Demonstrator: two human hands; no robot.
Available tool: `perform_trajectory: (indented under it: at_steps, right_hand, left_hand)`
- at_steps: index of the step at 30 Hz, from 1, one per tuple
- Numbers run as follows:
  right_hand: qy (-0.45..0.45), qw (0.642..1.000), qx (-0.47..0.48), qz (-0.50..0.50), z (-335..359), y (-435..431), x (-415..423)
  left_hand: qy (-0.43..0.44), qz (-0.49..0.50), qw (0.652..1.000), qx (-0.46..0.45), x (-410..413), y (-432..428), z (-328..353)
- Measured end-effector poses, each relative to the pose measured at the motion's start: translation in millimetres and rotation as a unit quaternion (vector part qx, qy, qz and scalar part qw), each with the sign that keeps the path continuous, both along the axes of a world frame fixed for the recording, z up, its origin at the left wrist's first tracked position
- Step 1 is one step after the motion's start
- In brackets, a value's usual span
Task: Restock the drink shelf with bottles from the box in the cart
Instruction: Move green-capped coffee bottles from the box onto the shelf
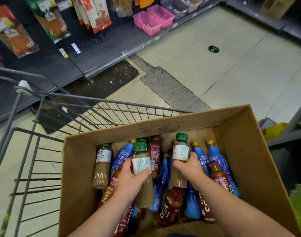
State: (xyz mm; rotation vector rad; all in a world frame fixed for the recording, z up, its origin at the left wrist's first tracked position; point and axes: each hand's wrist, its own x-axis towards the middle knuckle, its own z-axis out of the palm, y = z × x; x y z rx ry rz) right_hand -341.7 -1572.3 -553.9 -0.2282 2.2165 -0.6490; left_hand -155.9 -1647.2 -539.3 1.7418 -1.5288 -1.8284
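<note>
Cardboard box (245, 151), two ribbed green-capped bottles (144, 192)

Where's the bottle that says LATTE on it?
In the head view the latte bottle lies at the left end of the cardboard box, just left of a blue bottle and the left hand.
</note>
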Motion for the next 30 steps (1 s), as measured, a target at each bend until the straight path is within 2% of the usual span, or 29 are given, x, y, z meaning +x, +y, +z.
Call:
perform_trajectory:
  at_steps: [5, 12, 15, 23, 30]
  right_hand:
    - [0.016, 0.996, -0.075, -0.048, 51, 22, 6]
    - [0.06, 0.988, -0.117, -0.08, 115, 63, 19]
    - [0.073, 0.981, -0.139, -0.114, 130, 86, 23]
    - [0.11, 0.953, -0.174, -0.222, 163, 171, 32]
    - [0.153, 0.92, -0.206, -0.297, 185, 287, 53]
  left_hand:
    - [0.023, -0.044, 0.998, -0.027, -11, 4, 31]
    - [0.069, -0.113, 0.988, -0.084, -38, 19, 77]
    - [0.093, -0.147, 0.982, -0.076, -54, 34, 89]
    - [0.135, -0.247, 0.955, -0.096, -80, 100, 121]
    - [0.187, -0.34, 0.915, -0.11, -99, 195, 150]
